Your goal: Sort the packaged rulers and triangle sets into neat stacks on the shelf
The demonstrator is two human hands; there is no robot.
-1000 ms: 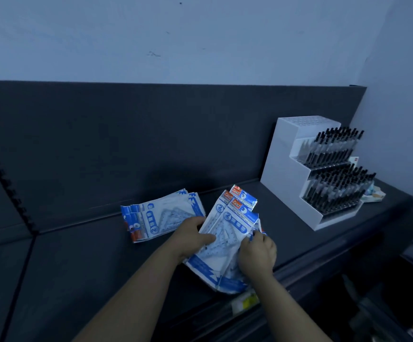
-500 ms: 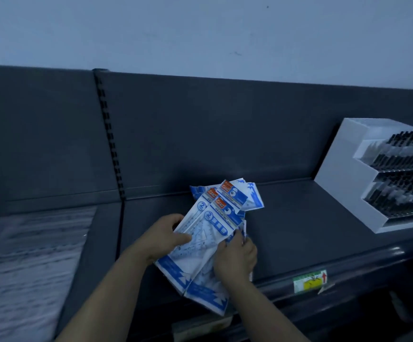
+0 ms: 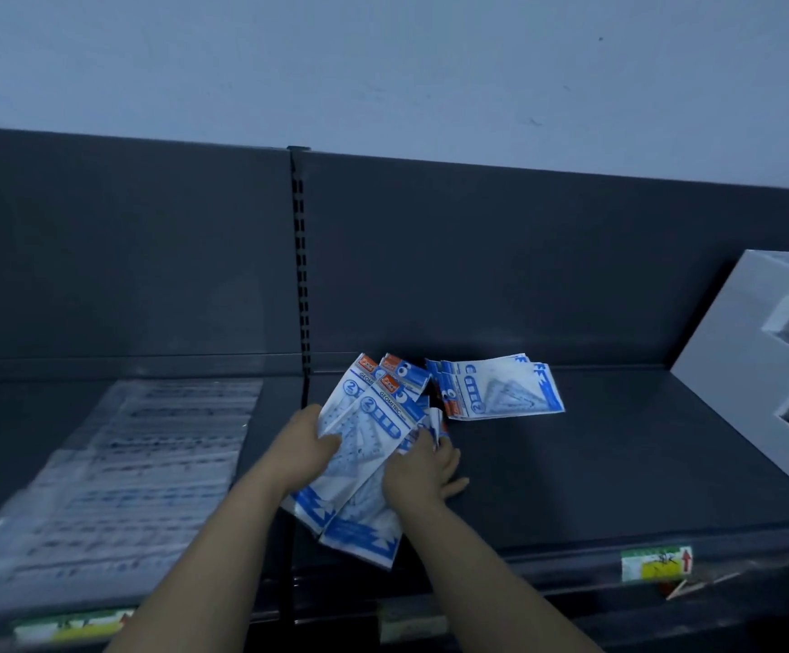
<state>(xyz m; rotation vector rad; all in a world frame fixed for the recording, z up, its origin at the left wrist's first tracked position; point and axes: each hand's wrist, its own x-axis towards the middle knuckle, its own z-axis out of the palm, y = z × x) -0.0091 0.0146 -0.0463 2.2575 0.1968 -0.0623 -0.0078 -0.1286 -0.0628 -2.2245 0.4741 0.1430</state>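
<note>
Both hands on the fanned bundle of triangle-set packs (image 3: 364, 445), held just over the front of the shelf (image 3: 571, 478), near the slotted upright (image 3: 300, 275). Left hand (image 3: 305, 452) clamps the L edge, thumb across the front. Right hand (image 3: 423, 468) curls its fingers round the R edge, one digit splayed toward the shelf.

Risks: packs look like slick film and they're fanned, not squared, so a loose grip prob lets the bottom one slide out. Its lower corner hangs past the shelf lip, so it'd likely drop to the floor. Setting them down crooked could also nudge the laid stack (image 3: 496, 388) just behind & to the R, itself a bit splayed. Drifting L onto the clear ruler packs (image 3: 124, 473) in the next bay = sort undone.

Count:
- Bundle: at least 3 packs, maybe more hidden.
- Laid stack: several, approx 3–4 edges showing, can't tell exactly.
- Ruler packs: too blurred to count.
- Pen display (image 3: 736, 384): 1.
- Shelf-edge labels (image 3: 654, 563): 3.
</note>
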